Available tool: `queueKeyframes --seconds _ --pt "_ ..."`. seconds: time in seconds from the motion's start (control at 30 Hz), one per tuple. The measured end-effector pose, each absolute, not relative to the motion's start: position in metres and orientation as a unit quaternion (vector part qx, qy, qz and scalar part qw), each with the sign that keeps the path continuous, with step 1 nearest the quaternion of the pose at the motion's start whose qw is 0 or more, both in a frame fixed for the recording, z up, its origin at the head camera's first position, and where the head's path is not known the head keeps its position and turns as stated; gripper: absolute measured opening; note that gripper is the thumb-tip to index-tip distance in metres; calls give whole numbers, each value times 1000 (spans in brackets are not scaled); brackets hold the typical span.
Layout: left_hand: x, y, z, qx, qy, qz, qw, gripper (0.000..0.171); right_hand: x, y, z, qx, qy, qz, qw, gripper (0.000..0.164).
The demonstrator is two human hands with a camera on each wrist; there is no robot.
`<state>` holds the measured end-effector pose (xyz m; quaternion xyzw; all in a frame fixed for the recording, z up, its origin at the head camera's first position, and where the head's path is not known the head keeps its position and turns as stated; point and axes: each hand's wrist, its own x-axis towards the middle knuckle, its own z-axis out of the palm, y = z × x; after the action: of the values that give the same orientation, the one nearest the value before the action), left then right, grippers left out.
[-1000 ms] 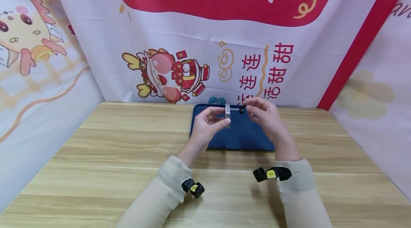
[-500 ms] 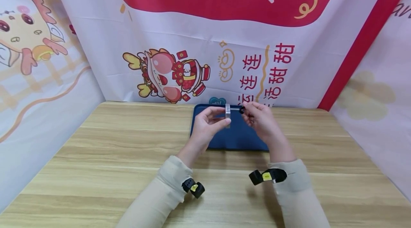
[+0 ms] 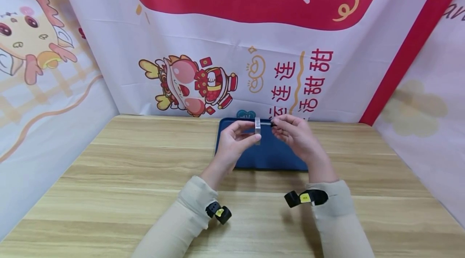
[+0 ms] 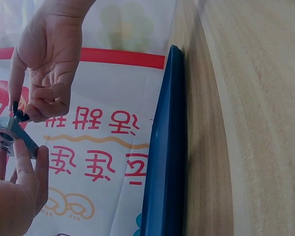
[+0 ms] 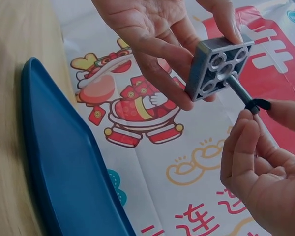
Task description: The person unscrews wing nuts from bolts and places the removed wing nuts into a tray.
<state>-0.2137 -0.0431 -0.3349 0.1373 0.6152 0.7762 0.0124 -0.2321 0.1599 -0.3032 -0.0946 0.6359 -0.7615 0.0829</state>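
My left hand grips a square grey metal block by its edges, above a blue tray. Round holes pierce the face of the block turned to the right wrist view. A metal wing screw sticks out of one of these holes, its shaft pointing toward my right hand. Thumb and fingers of that hand pinch the black winged head of the screw. From the left wrist, the block appears at the left edge, partly out of frame. How deep the shaft sits in the block cannot be seen.
The blue tray lies at the back of the wooden table, beneath both hands. A printed cloth hangs right behind it, with more cloth along both sides. Each wrist wears a black strap.
My right hand has lowered a little and turned at the screw's head; its fingers now cover more of the head. My left hand and the block have stayed in place.
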Motion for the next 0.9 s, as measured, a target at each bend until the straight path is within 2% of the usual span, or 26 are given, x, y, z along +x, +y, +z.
queueKeyframes --seconds 0.13,0.6,0.9 --pt "-214 -43 -335 136 618 774 14 34 -231 163 -303 -112 640 -756 86 6" --pt "-214 -43 -334 135 620 773 13 35 -231 165 -303 -137 684 -714 57 19" --pt "-213 -43 -335 135 621 772 18 34 -232 166 -303 -131 703 -697 51 18"
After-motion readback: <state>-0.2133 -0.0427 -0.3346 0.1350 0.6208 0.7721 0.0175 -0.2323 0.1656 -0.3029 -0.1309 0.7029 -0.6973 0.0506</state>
